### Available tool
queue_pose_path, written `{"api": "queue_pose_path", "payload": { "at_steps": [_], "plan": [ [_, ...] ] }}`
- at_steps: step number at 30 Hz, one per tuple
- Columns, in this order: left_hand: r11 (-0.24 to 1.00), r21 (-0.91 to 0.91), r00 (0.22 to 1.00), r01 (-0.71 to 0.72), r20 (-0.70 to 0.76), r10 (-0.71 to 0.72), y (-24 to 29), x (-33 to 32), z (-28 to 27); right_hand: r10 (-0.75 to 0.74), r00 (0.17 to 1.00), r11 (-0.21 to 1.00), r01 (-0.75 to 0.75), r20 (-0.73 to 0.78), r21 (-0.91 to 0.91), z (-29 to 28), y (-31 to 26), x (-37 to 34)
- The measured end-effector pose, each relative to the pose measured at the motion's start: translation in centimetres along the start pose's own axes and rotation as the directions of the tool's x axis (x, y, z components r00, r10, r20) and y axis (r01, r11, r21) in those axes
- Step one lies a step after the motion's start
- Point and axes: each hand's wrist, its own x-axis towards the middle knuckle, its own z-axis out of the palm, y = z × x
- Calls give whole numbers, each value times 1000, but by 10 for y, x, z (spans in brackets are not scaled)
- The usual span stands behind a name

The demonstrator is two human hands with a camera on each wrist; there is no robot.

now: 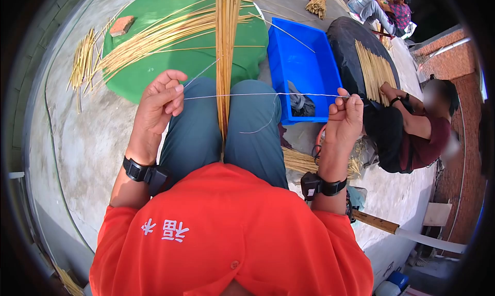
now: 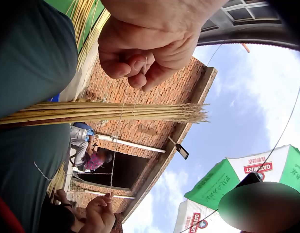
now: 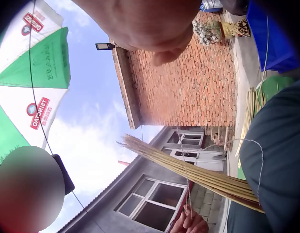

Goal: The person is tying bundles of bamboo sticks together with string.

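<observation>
A thin white string (image 1: 247,94) runs taut from hand to hand across an upright bundle of straw-coloured stalks (image 1: 225,48). The bundle stands between the knees, its feathery tips (image 2: 193,112) pointing up in the left wrist view. My left hand (image 1: 159,100) pinches the string left of the bundle; another stretch slants from it to the stalks. To the right, my right hand (image 1: 344,115) pinches the string between thumb and fingers. A loose tail of string (image 1: 265,126) curves over the right thigh.
Loose stalks (image 1: 154,40) and a brick (image 1: 121,26) lie on a green cover (image 1: 247,48) ahead. A blue bin (image 1: 304,48) holds a dark plastic bag. At right, another person (image 1: 425,120) handles stalks (image 1: 372,66); a long-bladed tool (image 1: 376,223) lies nearer.
</observation>
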Motion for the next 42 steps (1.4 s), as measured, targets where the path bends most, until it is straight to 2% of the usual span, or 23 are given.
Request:
{"api": "queue_pose_path", "payload": {
  "at_steps": [2,7,15,21,26,28,30,34,38,41,42],
  "plan": [
    [1000,-20,999,5,33,-4,0,1,-1,5,1000,999,-6,18,34,1,-3,-1],
    [1000,-7,996,31,-88,-31,6,-3,4,-40,993,999,39,114,13,5,-14,-7],
    [998,18,997,55,-54,-54,5,-4,1,-131,979,991,131,159,6,19,-27,-8],
    [999,-10,995,38,-88,-39,2,-1,-3,-120,985,993,118,124,21,18,-24,-5],
    [999,-9,993,32,-110,-33,4,-1,-1,-120,976,993,116,184,32,21,-28,-9],
    [999,4,996,35,-80,-35,4,-1,-3,-129,970,992,129,207,15,22,-29,-10],
    [999,-2,996,43,-79,-43,3,-1,-5,-166,972,984,174,169,-29,21,-30,-9],
    [999,-10,997,43,-65,-44,2,0,-8,-140,972,990,143,187,-7,21,-29,-8],
    [999,-20,999,27,-40,-28,2,-1,-9,-105,949,993,117,296,-21,27,-29,-16],
    [999,17,995,-32,-91,33,2,-1,-7,-92,928,992,116,361,-46,36,-29,-23],
    [996,78,990,-51,-125,61,2,-2,-9,-83,921,991,117,380,-66,40,-28,-26]
  ]
}}
